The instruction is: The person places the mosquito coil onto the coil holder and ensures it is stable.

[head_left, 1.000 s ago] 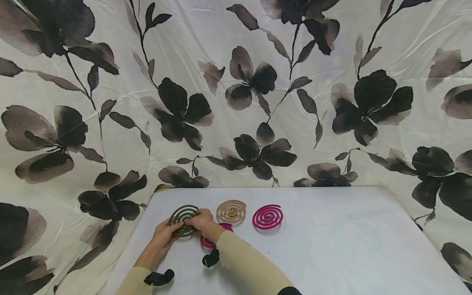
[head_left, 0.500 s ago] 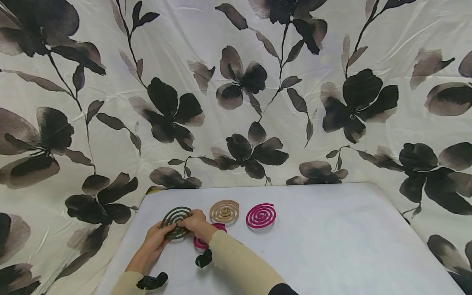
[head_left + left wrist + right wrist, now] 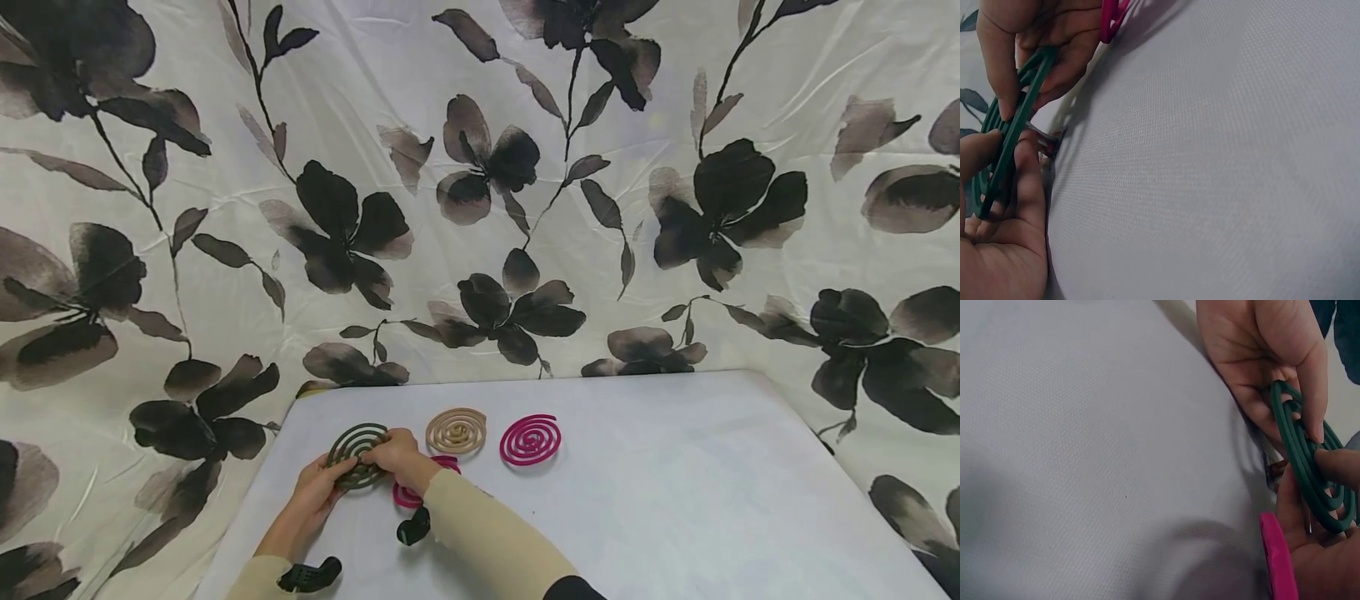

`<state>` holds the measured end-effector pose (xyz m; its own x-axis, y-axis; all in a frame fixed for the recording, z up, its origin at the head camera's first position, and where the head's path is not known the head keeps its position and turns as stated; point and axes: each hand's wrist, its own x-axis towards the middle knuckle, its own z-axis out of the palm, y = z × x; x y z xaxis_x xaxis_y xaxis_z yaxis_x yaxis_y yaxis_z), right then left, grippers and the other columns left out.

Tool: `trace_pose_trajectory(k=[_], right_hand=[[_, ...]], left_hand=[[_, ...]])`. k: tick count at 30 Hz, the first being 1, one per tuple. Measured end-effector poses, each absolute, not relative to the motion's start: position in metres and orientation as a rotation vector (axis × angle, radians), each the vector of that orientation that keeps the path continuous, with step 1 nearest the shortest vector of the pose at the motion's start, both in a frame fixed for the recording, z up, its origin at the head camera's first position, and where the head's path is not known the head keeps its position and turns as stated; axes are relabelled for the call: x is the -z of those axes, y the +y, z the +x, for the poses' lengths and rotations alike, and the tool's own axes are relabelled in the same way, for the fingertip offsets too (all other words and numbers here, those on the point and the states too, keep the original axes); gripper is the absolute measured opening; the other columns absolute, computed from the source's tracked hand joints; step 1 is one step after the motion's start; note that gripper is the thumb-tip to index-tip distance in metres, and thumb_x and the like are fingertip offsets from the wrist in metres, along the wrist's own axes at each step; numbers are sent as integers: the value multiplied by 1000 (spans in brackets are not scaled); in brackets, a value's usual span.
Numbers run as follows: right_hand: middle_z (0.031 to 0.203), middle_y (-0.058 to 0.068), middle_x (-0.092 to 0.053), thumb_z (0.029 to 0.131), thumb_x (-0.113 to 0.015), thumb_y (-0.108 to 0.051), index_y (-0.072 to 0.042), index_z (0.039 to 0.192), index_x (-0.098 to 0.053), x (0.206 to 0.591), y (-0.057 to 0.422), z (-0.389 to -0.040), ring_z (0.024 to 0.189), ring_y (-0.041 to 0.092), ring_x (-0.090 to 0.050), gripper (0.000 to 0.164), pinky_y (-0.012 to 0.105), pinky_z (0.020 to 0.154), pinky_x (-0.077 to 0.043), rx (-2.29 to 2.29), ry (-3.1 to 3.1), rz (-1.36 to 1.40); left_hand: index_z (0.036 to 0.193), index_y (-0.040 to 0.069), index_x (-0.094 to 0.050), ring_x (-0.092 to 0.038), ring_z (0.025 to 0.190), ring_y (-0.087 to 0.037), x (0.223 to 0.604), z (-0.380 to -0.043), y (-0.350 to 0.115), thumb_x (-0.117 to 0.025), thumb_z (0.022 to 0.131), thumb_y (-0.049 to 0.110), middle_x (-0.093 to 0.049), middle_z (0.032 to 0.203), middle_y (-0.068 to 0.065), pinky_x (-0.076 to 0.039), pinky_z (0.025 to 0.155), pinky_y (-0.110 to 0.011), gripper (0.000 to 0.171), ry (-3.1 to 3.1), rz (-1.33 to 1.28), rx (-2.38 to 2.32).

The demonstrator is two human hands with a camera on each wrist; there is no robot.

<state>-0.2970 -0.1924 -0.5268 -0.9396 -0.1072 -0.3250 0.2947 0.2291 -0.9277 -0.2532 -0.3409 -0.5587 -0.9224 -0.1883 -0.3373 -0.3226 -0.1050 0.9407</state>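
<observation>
A dark green mosquito coil point(image 3: 1013, 134) is held raised and tilted at the table's left side. My left hand point(image 3: 309, 493) grips its near left edge, thumb on top and fingers beneath. My right hand point(image 3: 399, 457) pinches the coil from the right, its thumb close to the left thumb near the middle. Below the coil, a small thin metal piece point(image 3: 1054, 142) shows in the left wrist view; whether it touches the coil I cannot tell. A magenta coil point(image 3: 405, 498) lies partly hidden under my right hand and wrist.
A tan coil point(image 3: 456, 431) and another magenta coil point(image 3: 531, 440) lie flat toward the back of the white table point(image 3: 675, 500). Behind the table's far edge hangs a floral cloth point(image 3: 420, 275).
The head view has swung slightly right, so the scene sits further left in it. Both hands keep their hold on the green mosquito coil, with barely any visible movement.
</observation>
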Motion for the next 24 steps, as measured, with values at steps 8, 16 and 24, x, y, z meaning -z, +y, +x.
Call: trace_pose_trajectory(k=[8,16,24], right_hand=[[81,4,-56,72,-84,-1,-4,85,-61,530,-195,-298,75,17,-58,26,30,64,-56,1783,2168,185],[84,4,-57,70,-85,-2,-4,88,-63,533,-196,-301,77,17,-58,28,31,68,-56,1758,2182,184],[86,4,-57,73,-83,-1,-2,98,-64,531,-195,-299,78,17,-59,32,30,66,-56,1788,2165,168]], left_hand=[[143,-8,-31,-62,90,-5,558,-251,-341,-65,94,16,-49,128,-15,-53,82,-23,64,2068,-599,-2176],[141,-8,-33,-62,89,-6,557,-251,-341,-67,92,15,-52,125,-15,-54,81,-23,64,2077,-621,-2170],[142,-8,-33,-62,90,-6,558,-252,-342,-67,93,15,-54,123,-12,-54,81,-23,64,2074,-600,-2172]])
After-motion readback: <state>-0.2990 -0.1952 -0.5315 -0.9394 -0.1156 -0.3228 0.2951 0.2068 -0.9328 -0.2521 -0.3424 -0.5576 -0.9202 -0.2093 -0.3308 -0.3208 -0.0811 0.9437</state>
